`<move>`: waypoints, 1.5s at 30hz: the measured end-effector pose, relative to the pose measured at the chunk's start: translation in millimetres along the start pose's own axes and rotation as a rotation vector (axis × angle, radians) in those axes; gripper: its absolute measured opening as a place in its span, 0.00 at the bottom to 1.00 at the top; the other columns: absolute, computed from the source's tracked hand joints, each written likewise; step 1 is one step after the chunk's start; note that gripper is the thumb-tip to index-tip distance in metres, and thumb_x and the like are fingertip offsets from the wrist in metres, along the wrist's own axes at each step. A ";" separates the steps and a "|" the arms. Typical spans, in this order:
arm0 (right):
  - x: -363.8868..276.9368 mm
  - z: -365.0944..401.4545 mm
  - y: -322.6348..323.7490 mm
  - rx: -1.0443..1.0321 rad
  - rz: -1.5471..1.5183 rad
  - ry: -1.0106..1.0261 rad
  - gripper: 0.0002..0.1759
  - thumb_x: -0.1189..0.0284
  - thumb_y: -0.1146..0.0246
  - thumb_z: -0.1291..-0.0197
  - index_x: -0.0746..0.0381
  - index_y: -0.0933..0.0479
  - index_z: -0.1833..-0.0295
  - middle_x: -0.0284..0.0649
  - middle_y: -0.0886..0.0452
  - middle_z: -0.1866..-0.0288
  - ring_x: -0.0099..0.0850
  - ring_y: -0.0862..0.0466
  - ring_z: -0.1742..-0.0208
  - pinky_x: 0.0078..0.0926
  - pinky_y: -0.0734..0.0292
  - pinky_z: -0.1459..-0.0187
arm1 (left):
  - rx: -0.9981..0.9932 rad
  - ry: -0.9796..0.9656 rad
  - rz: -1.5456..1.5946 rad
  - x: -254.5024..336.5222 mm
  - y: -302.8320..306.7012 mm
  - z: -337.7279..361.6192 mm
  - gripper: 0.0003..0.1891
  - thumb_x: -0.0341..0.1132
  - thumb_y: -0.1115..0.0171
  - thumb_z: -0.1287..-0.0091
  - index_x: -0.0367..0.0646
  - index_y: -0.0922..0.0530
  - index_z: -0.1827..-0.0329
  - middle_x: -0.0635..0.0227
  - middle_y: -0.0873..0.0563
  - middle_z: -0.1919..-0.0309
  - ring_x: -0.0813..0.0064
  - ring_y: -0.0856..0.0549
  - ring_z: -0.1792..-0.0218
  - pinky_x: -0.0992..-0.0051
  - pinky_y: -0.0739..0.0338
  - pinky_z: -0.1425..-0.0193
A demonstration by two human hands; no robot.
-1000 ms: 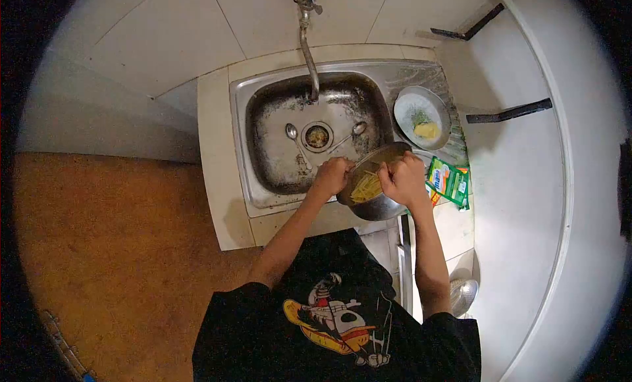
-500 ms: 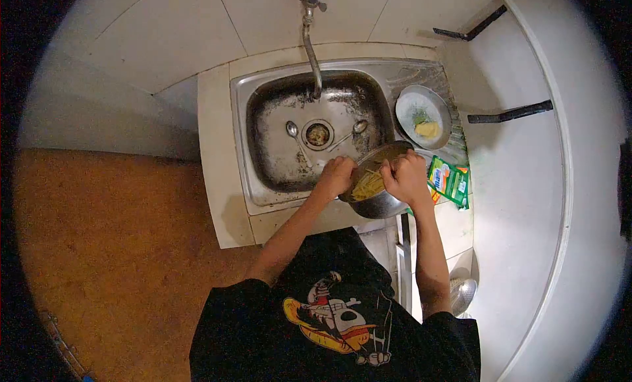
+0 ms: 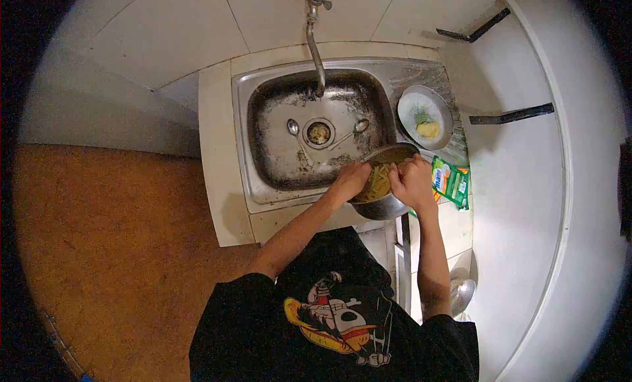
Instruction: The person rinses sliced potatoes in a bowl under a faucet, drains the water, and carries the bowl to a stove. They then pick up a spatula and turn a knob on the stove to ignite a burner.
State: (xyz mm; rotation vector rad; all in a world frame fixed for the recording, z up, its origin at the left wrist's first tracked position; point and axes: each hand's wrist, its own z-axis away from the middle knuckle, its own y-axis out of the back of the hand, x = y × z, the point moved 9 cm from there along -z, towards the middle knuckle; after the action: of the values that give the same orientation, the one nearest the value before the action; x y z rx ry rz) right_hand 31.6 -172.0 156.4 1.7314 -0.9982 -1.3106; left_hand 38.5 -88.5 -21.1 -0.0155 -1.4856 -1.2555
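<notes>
A round metal pot (image 3: 382, 209) sits at the sink's near right corner, holding pale yellow strips (image 3: 377, 183) of food I cannot identify for certain. Over its left side is my left hand (image 3: 352, 180), fingers curled closed down at the strips. My right hand (image 3: 413, 179) is also closed, over the pot's right side, thumb towards the middle. Whatever the fingertips grip is hidden by the hands and the pot. Only a small gap over the strips separates the two hands.
Two spoons (image 3: 293, 127) lie by the drain in the stained steel sink (image 3: 263, 191), under a tap (image 3: 316, 53). On the drainboard stands a white bowl (image 3: 408, 99) with a yellow piece (image 3: 428, 130) and green bits. Beside the pot lies a green packet (image 3: 453, 182). A wall rises to the right.
My left hand has shifted right and further over the pot, closer to my right hand. My right hand has moved slightly right. Fewer strips show between them.
</notes>
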 end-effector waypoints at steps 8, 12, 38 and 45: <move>13.2 10.4 -3.7 0.024 -0.086 -0.048 0.16 0.71 0.41 0.50 0.65 0.30 0.86 0.51 0.28 0.83 0.51 0.28 0.77 0.45 0.34 0.66 | -0.019 0.011 -0.070 14.0 3.6 -1.7 0.06 0.29 0.50 0.39 0.37 0.25 0.64 0.50 0.20 0.65 0.48 0.19 0.60 0.51 0.26 0.58; 6.5 11.9 3.3 0.068 -0.083 0.008 0.15 0.72 0.41 0.51 0.65 0.31 0.87 0.49 0.29 0.84 0.49 0.29 0.78 0.45 0.35 0.67 | 0.010 -0.038 -0.102 19.1 5.9 -0.1 0.07 0.29 0.51 0.39 0.36 0.25 0.64 0.50 0.20 0.65 0.48 0.19 0.59 0.51 0.26 0.57; -13.5 26.4 35.0 0.270 -0.185 0.146 0.13 0.78 0.42 0.57 0.63 0.36 0.88 0.43 0.35 0.89 0.42 0.34 0.83 0.38 0.39 0.74 | 0.107 -0.032 -0.122 45.4 25.8 9.3 0.07 0.28 0.40 0.47 0.37 0.23 0.66 0.49 0.20 0.64 0.47 0.19 0.60 0.53 0.25 0.57; -10.7 28.1 33.5 0.213 -0.169 0.162 0.07 0.74 0.39 0.60 0.62 0.29 0.84 0.44 0.25 0.83 0.46 0.26 0.79 0.42 0.30 0.69 | 0.145 -0.041 -0.023 42.3 72.3 8.5 0.11 0.31 0.34 0.48 0.36 0.20 0.63 0.49 0.19 0.63 0.51 0.18 0.59 0.57 0.24 0.54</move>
State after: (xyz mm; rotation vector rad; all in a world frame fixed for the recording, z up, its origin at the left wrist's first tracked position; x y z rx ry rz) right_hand -2.6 -179.6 184.6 2.0870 -0.9427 -1.1780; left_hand 61.2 -76.6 59.2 0.0725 -1.6130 -1.1696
